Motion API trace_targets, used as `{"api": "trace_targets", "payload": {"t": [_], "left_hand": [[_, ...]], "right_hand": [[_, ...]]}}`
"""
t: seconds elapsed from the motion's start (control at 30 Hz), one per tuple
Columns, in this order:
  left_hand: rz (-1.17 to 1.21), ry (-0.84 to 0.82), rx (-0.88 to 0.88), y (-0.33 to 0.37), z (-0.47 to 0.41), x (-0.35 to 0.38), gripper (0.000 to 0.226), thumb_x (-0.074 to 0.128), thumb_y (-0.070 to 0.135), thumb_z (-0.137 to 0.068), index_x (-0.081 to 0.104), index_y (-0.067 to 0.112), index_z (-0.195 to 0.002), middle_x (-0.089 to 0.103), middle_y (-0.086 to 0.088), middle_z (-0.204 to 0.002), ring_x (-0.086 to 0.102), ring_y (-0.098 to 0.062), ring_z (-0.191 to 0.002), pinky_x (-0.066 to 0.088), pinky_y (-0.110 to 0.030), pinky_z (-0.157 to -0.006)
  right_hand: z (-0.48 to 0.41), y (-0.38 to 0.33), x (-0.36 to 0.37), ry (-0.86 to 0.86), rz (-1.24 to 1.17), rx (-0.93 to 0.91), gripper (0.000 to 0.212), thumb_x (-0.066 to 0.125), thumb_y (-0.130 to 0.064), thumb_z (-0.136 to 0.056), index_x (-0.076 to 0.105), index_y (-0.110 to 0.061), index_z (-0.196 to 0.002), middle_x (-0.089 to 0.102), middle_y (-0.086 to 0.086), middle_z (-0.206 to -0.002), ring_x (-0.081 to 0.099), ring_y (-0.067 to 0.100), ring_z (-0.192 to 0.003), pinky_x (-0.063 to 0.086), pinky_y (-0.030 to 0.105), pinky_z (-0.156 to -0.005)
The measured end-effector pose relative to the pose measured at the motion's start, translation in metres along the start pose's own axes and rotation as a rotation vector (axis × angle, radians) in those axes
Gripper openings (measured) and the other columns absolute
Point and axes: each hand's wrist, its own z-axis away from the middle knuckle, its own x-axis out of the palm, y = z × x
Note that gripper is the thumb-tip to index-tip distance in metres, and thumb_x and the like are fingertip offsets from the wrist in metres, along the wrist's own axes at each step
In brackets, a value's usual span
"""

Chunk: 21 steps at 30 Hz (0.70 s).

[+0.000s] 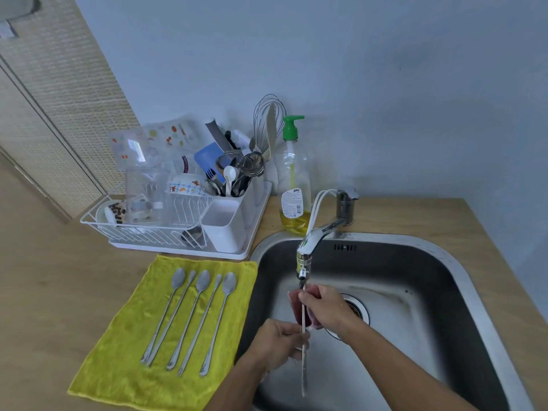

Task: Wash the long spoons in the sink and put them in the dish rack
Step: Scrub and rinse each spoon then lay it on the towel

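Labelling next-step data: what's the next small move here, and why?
Probably slide the sponge down the spoon toward its lower end. The right hand holds the sponge round only the upper part, just under the faucet. The left hand pinches the shaft midway, and the part below is bare. Five other spoons lie on the cloth.

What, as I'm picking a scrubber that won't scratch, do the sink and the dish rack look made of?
Sink: likely stainless steel, brushed; grey metallic sheen with dull stains. Dish rack: thin wire, probably metal under a glossy white coating; it sits on a white, plastic-looking tray.
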Motion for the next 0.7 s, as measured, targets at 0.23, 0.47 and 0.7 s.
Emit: {"api": "trace_targets", "payload": {"t": [0.23,0.47,0.7], "left_hand": [[0.002,0.076,-0.073,-0.007,-0.002,-0.005,0.013,0.071,0.011,-0.082,0.073,-0.001,-0.083,0.068,-0.012,-0.07,0.063,-0.016,-0.058,0.045,-0.018,-0.048],[-0.266,0.319,0.076,0.001,-0.016,-0.02,0.029,0.074,0.044,-0.073,0.068,0.015,-0.078,0.071,0.004,-0.07,0.064,-0.008,-0.064,0.05,-0.02,-0.06],[-0.361,0.395,0.361,0.022,-0.028,0.002,0.021,0.062,0.04,-0.084,0.073,0.025,-0.073,0.068,0.008,-0.063,0.062,-0.001,-0.06,0.05,-0.026,-0.061]], "right_hand": [[0.004,0.013,0.001,-0.074,0.035,0.051,0.013,0.055,-0.021,-0.096,0.065,-0.015,-0.102,0.056,0.004,-0.062,0.051,0.015,-0.052,0.046,0.027,-0.053],[0.008,0.024,0.0,-0.07,0.242,-0.028,0.015,0.055,-0.022,-0.096,0.067,-0.015,-0.099,0.063,-0.004,-0.077,0.057,0.006,-0.061,0.047,0.021,-0.054],[0.008,0.029,-0.002,-0.06,0.27,-0.061,0.016,0.053,-0.022,-0.097,0.066,-0.017,-0.089,0.065,-0.005,-0.073,0.057,0.006,-0.061,0.048,0.024,-0.059]]}}
